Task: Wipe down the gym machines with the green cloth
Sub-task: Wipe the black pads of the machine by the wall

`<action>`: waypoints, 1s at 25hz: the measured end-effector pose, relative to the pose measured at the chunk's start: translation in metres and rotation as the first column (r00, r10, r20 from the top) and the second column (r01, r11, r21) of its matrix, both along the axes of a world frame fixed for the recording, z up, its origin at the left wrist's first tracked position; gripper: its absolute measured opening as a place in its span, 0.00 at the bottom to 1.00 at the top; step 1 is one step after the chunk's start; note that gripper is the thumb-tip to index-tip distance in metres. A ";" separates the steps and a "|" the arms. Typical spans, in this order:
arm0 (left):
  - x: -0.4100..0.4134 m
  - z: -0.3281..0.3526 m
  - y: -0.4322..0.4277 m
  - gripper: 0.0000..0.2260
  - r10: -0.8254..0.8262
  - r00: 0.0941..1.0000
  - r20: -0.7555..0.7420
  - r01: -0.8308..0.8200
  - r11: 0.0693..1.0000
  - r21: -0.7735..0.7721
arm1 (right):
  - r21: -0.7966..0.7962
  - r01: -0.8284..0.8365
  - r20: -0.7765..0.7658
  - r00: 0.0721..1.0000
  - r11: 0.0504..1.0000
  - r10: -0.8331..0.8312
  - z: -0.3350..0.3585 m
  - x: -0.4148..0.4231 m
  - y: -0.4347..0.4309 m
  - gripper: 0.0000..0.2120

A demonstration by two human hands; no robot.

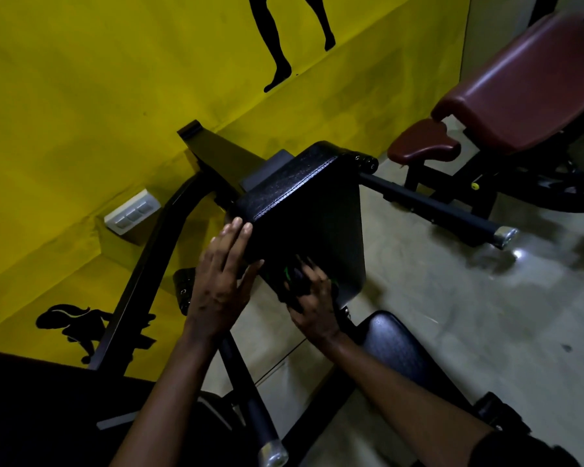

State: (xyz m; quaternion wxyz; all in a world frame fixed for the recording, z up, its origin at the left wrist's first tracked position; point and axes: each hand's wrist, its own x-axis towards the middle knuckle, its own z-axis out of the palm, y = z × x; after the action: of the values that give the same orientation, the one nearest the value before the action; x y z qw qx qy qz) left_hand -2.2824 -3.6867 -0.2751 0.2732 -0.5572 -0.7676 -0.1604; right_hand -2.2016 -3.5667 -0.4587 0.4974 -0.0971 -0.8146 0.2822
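Observation:
A black padded arm rest (pixel 304 210) of a gym machine stands in the middle of the head view. My left hand (pixel 221 281) lies flat with straight fingers against the pad's left edge. My right hand (pixel 312 301) presses a dark green cloth (pixel 292 274) onto the pad's lower sloping face; only small bits of the cloth show between and beside the fingers, and the hand is blurred. The machine's black seat (pixel 395 348) sits below my right forearm.
A maroon padded bench (pixel 520 96) stands at the upper right. A black bar with a chrome end (pixel 504 235) sticks out to the right, another chrome-tipped bar (pixel 270 453) points down near my left arm. A yellow wall with a white switch plate (pixel 132 210) is at the left.

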 end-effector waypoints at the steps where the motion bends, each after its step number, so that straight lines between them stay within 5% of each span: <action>1: -0.001 -0.002 0.000 0.28 0.031 0.999 0.010 -0.031 1.000 -0.003 | 0.049 -0.031 0.035 0.999 0.998 0.030 -0.013 0.002 0.009 0.12; 6: 0.039 -0.025 0.025 0.39 0.169 0.926 0.339 -0.231 0.961 0.152 | 0.136 -0.101 0.240 0.968 0.985 0.066 -0.043 0.013 0.046 0.14; 8: 0.058 -0.042 0.039 0.42 0.184 0.776 0.604 -0.368 0.909 0.197 | 0.031 -0.057 0.208 0.977 0.998 0.050 -0.052 0.016 0.046 0.19; 10: 0.064 -0.071 0.044 0.41 0.174 0.545 0.820 -0.532 0.828 0.178 | -0.302 0.001 0.231 0.970 0.953 0.072 -0.061 0.013 0.038 0.33; 12: 0.060 -0.103 0.040 0.34 0.215 0.446 0.869 -0.584 0.806 0.100 | -0.635 0.067 0.247 0.962 0.769 0.120 -0.064 0.004 0.024 0.42; 14: 0.054 -0.119 0.032 0.26 0.262 0.450 0.854 -0.556 0.830 0.038 | -0.765 0.108 0.210 0.974 0.635 0.087 -0.065 0.000 0.013 0.37; 18: 0.049 -0.131 0.033 0.22 0.285 0.500 0.818 -0.541 0.840 0.038 | -0.908 0.279 0.329 0.937 0.314 0.120 -0.086 -0.011 0.037 0.27; 21: 0.052 -0.153 0.040 0.23 0.322 0.495 0.807 -0.598 0.800 0.047 | -0.926 0.331 0.336 0.942 0.183 0.000 -0.112 -0.032 0.056 0.32; 25: 0.053 -0.164 0.047 0.24 0.308 0.467 0.829 -0.665 0.741 0.099 | -0.951 0.139 0.151 0.988 -0.275 -0.024 -0.176 -0.052 0.082 0.20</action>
State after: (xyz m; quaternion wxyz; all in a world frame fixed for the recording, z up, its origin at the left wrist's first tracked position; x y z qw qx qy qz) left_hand -2.2291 -3.6402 -0.4395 0.0640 -0.1124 -0.8831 -0.4510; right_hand -2.2533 -3.4849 -0.6345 0.2112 -0.5196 -0.2764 0.7804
